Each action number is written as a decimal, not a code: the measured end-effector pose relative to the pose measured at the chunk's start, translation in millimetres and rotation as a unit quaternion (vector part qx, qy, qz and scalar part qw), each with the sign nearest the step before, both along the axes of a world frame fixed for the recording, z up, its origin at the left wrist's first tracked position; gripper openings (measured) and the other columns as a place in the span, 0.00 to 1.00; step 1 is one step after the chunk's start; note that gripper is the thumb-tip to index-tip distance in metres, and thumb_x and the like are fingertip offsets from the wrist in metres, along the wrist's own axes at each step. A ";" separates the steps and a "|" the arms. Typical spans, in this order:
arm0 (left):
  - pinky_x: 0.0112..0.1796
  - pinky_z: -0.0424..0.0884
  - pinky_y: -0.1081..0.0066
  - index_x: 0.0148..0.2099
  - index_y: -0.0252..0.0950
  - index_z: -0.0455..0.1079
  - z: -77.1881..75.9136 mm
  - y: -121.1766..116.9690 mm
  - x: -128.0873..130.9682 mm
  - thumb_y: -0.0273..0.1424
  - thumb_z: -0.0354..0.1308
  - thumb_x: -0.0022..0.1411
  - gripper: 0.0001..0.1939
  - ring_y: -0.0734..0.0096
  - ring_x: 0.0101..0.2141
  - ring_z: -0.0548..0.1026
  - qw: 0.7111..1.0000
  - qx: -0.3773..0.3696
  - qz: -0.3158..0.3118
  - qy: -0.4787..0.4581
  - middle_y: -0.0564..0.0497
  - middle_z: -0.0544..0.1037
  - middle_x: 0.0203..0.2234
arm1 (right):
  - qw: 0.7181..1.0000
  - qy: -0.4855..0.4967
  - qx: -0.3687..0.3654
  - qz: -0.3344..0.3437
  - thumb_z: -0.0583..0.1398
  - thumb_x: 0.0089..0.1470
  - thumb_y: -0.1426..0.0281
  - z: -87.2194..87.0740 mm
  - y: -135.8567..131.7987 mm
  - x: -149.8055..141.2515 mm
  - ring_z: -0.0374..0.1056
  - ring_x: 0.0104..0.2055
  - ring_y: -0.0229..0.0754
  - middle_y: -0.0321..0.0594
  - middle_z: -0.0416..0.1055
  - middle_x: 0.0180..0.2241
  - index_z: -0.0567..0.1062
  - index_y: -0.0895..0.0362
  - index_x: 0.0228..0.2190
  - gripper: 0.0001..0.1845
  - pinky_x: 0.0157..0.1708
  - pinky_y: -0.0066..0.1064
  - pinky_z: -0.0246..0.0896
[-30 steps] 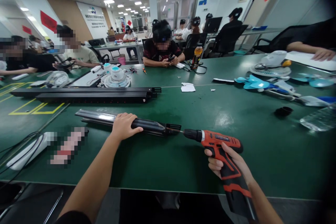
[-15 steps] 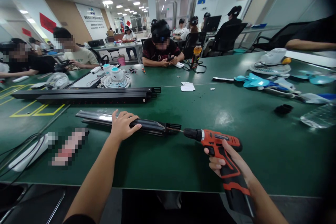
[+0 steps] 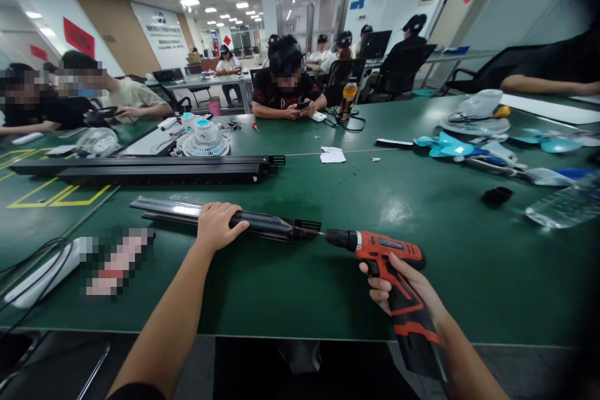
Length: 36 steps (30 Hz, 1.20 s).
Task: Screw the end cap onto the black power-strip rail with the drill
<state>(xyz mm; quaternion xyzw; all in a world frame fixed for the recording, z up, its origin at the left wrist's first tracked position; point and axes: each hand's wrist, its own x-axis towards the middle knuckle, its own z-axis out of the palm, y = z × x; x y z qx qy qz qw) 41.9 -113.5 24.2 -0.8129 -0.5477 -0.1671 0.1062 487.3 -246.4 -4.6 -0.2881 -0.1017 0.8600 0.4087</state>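
A long, glossy black housing [image 3: 262, 224] lies on the green table, its slotted end pointing right. My left hand [image 3: 218, 225] rests over its middle, fingers wrapped across the top and the thumb along the near side. In my right hand [image 3: 403, 287] is an orange and black cordless drill [image 3: 391, 250], gripped by its handle with the index finger at the trigger. The drill lies level, its bit pointing left and meeting the slotted end of the housing. Whether the bit sits in a screw there is too small to tell.
Two more long black housings [image 3: 154, 170] lie behind. White fan parts [image 3: 205, 137] stand at the back left, blue fan blades [image 3: 450, 145] and a clear plastic bottle [image 3: 562, 203] at the right. A person [image 3: 288, 84] sits across the green table [image 3: 290, 306].
My left fingers have settled lower and closer together on the housing. The drill stays at the housing's end; the whole view has shifted slightly.
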 end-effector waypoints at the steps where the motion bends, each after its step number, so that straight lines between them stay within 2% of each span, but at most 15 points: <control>1: 0.53 0.63 0.50 0.47 0.42 0.77 -0.2 0.3 0.2 0.56 0.48 0.69 0.27 0.48 0.45 0.77 1.000 0.002 0.003 -0.001 0.46 0.83 0.41 | 1.000 -0.001 0.000 -0.001 0.75 0.50 0.58 0.0 0.1 -0.1 0.65 0.25 0.35 0.37 0.70 0.21 0.81 0.63 0.40 0.23 0.25 0.23 0.65; 4: 0.53 0.63 0.50 0.47 0.42 0.77 -1.2 1.3 0.2 0.56 0.48 0.69 0.27 0.49 0.45 0.77 1.000 0.006 0.006 -0.004 0.46 0.83 0.41 | 1.000 -0.014 0.005 -0.006 0.74 0.52 0.59 0.1 0.6 0.1 0.69 0.28 0.37 0.40 0.73 0.23 0.81 0.63 0.41 0.22 0.27 0.24 0.69; 8: 0.53 0.63 0.50 0.47 0.41 0.77 -2.1 2.0 -0.5 0.56 0.48 0.69 0.27 0.48 0.45 0.77 1.000 0.009 0.006 -0.001 0.46 0.83 0.40 | 0.999 -0.035 0.015 -0.022 0.71 0.58 0.64 0.9 0.4 1.2 0.75 0.33 0.40 0.42 0.78 0.27 0.81 0.61 0.42 0.15 0.36 0.26 0.76; 12: 0.53 0.63 0.50 0.46 0.42 0.77 -2.0 1.9 -0.5 0.56 0.48 0.69 0.27 0.48 0.45 0.77 1.000 0.010 0.010 -0.007 0.46 0.83 0.40 | 0.997 -0.063 0.009 -0.041 0.65 0.65 0.67 2.2 0.3 2.7 0.80 0.41 0.44 0.51 0.83 0.41 0.79 0.63 0.49 0.15 0.43 0.30 0.78; 14: 0.53 0.63 0.50 0.46 0.42 0.77 -1.6 1.7 -0.3 0.56 0.48 0.69 0.27 0.48 0.45 0.78 1.000 0.009 0.010 -0.008 0.46 0.83 0.40 | 0.996 -0.074 0.000 -0.046 0.63 0.67 0.68 2.4 0.6 4.0 0.81 0.46 0.45 0.55 0.82 0.49 0.77 0.64 0.52 0.16 0.46 0.31 0.79; 16: 0.53 0.63 0.50 0.46 0.42 0.77 -1.1 1.5 0.1 0.57 0.47 0.69 0.27 0.48 0.45 0.78 1.000 0.008 0.009 -0.006 0.46 0.83 0.40 | 0.997 -0.070 -0.009 -0.038 0.62 0.69 0.68 1.9 1.3 5.9 0.80 0.51 0.46 0.56 0.80 0.53 0.76 0.64 0.55 0.17 0.51 0.33 0.78; 21: 0.54 0.63 0.50 0.46 0.42 0.77 -0.3 1.1 0.8 0.57 0.48 0.69 0.27 0.49 0.45 0.77 1.000 0.004 0.010 -0.012 0.47 0.83 0.39 | 0.999 -0.040 -0.021 -0.022 0.60 0.70 0.68 -3.2 3.2 9.7 0.79 0.54 0.45 0.55 0.80 0.54 0.75 0.64 0.56 0.18 0.57 0.33 0.74; 29: 0.52 0.63 0.50 0.47 0.41 0.78 -1.9 2.3 -0.7 0.57 0.48 0.69 0.28 0.48 0.44 0.78 1.000 0.008 0.005 -0.015 0.46 0.83 0.39 | 0.999 -0.021 -0.029 0.007 0.54 0.73 0.68 -14.3 6.6 15.4 0.80 0.52 0.42 0.51 0.81 0.53 0.78 0.64 0.52 0.17 0.55 0.30 0.74; 36: 0.51 0.64 0.50 0.45 0.42 0.78 -4.3 3.0 -1.6 0.57 0.49 0.69 0.27 0.48 0.44 0.78 1.000 0.024 0.003 -0.012 0.47 0.84 0.40 | 0.999 -0.006 -0.035 0.015 0.59 0.70 0.67 -19.0 7.7 18.0 0.80 0.51 0.41 0.50 0.81 0.52 0.78 0.64 0.52 0.16 0.54 0.28 0.73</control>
